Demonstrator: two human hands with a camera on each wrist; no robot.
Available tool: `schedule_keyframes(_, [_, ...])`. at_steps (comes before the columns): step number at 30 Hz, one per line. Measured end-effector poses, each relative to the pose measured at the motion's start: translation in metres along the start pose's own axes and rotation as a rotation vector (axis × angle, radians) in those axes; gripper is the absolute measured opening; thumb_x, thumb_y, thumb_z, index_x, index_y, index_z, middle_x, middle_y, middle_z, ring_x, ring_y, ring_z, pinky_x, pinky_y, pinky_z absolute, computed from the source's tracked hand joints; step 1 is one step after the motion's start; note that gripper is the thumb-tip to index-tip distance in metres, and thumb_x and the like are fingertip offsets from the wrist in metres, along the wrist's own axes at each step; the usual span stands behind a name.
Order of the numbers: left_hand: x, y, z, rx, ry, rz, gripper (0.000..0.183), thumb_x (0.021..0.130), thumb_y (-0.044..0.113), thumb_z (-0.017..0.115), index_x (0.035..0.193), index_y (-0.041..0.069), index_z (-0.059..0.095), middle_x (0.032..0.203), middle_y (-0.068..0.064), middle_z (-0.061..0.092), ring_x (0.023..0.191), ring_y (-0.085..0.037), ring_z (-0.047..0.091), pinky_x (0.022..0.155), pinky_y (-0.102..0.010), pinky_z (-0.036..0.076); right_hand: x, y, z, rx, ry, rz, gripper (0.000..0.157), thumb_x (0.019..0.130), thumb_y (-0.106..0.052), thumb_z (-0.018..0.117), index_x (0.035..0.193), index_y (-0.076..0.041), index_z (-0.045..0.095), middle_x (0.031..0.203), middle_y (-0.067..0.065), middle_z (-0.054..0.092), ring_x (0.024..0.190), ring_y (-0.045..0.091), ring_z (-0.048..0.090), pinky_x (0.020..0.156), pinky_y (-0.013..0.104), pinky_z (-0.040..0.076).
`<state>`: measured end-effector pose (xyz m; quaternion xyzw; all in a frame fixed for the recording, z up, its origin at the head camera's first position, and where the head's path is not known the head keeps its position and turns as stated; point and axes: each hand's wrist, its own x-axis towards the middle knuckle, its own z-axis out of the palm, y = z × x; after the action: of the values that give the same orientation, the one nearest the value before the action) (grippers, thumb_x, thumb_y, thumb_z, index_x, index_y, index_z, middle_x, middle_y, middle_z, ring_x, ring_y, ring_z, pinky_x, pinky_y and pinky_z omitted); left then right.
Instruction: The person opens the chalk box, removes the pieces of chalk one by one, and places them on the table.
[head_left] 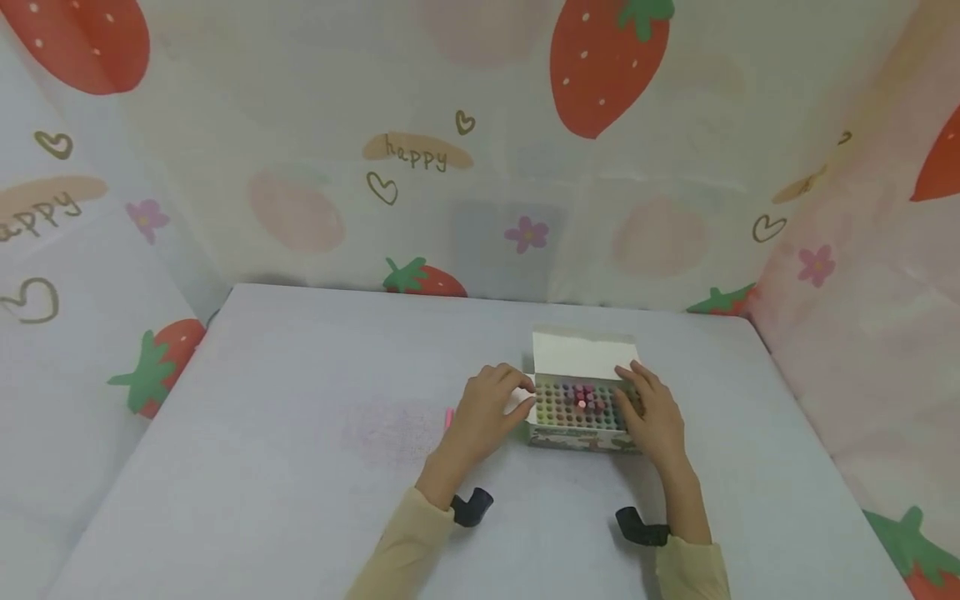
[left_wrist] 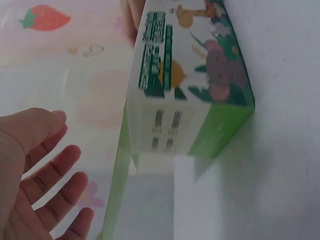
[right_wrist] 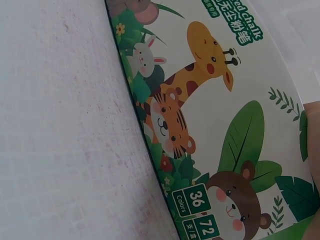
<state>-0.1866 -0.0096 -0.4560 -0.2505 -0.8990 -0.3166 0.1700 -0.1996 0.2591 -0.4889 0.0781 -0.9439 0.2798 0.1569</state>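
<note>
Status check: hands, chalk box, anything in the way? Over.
Left hand empty, left of chalk box. Right hand at its right end. Lid up, chalks inside. Nothing seen blocking; pink piece beside left hand.

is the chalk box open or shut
Open: the box has its lid swung back, and rows of chalk show inside.

Soft, flat light, faint shadows on the surface (head_left: 300,508); box (left_wrist: 187,80) print's kinda fuzzy from left wrist, crisp from right.
</note>
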Motion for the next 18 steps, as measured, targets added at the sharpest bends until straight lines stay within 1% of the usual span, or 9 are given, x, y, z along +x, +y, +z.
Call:
schedule_keyframes(2, [0.004,0.006,0.005,-0.004,-0.024,0.027,0.01,0.088,0.024,0.063,0.097,0.019,0.062,0.098,0.004,0.06,0.088,-0.016,0.053,0.073,-0.033,0.042,-0.001,0.001,0.0,0.004,0.004,-0.002,0.037,0.094,-0.024,0.054,0.128,-0.011,0.053,0.14,0.015,0.042,0.118,0.039,0.044,0.084,0.057,0.038])
schedule_keyframes(5, [0.009,0.015,0.012,-0.001,-0.069,0.049,0.012,0.089,0.024,0.063,0.099,0.019,0.062,0.103,0.004,0.061,0.095,-0.016,0.054,0.078,-0.034,0.044,-0.001,0.0,0.0,0.006,0.001,0.0,0.037,0.094,-0.024,0.054,0.129,-0.012,0.053,0.14,0.015,0.042,0.118,0.04,0.044,0.085,0.057,0.037])
schedule_keyframes(9, [0.015,0.026,0.023,0.03,-0.116,0.053,0.016,0.088,0.028,0.063,0.102,0.019,0.062,0.106,0.004,0.061,0.1,-0.016,0.053,0.081,-0.034,0.045,-0.001,0.001,0.0,0.004,0.003,0.005,0.037,0.094,-0.024,0.053,0.129,-0.012,0.053,0.14,0.015,0.042,0.119,0.04,0.044,0.085,0.058,0.037])
schedule_keyframes(14, [0.023,0.035,0.033,0.124,-0.144,0.051,0.02,0.087,0.035,0.063,0.101,0.02,0.062,0.101,0.005,0.06,0.092,-0.014,0.053,0.075,-0.032,0.045,0.0,0.001,0.0,-0.001,0.009,-0.004,0.037,0.094,-0.024,0.053,0.129,-0.012,0.053,0.14,0.015,0.042,0.118,0.04,0.044,0.085,0.058,0.038])
schedule_keyframes(18, [0.029,0.039,0.038,0.168,-0.168,0.038,0.019,0.087,0.035,0.063,0.1,0.021,0.062,0.1,0.006,0.058,0.088,-0.013,0.051,0.073,-0.031,0.043,0.0,0.001,-0.001,0.004,0.011,-0.007,0.037,0.093,-0.024,0.054,0.128,-0.012,0.053,0.14,0.016,0.043,0.117,0.041,0.045,0.083,0.058,0.039])
